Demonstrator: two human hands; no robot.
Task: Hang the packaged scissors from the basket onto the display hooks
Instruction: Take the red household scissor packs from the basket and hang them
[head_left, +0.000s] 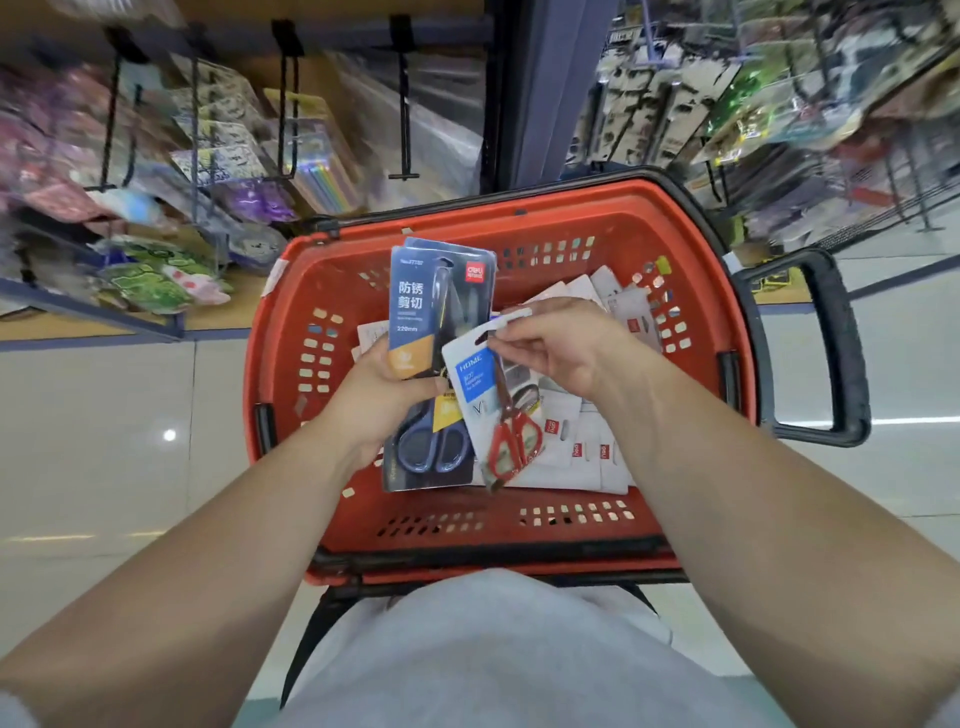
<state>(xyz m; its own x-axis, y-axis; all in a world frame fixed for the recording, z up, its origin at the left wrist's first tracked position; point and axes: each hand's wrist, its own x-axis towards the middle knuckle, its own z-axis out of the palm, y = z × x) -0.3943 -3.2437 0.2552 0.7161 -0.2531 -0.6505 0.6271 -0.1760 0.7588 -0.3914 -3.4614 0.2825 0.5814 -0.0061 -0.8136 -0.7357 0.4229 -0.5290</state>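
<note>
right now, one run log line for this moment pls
left hand: holds blue scissors pack | right hand: pinches red scissors pack by top | basket: more packs inside | hooks: nothing hung yet

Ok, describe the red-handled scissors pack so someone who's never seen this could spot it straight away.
Find the orange basket in front of the person. Above it, the right hand pinches a white pack by its top edge. Unlike the dark blue pack in the left hand, it has red handles and a blue label.
</note>
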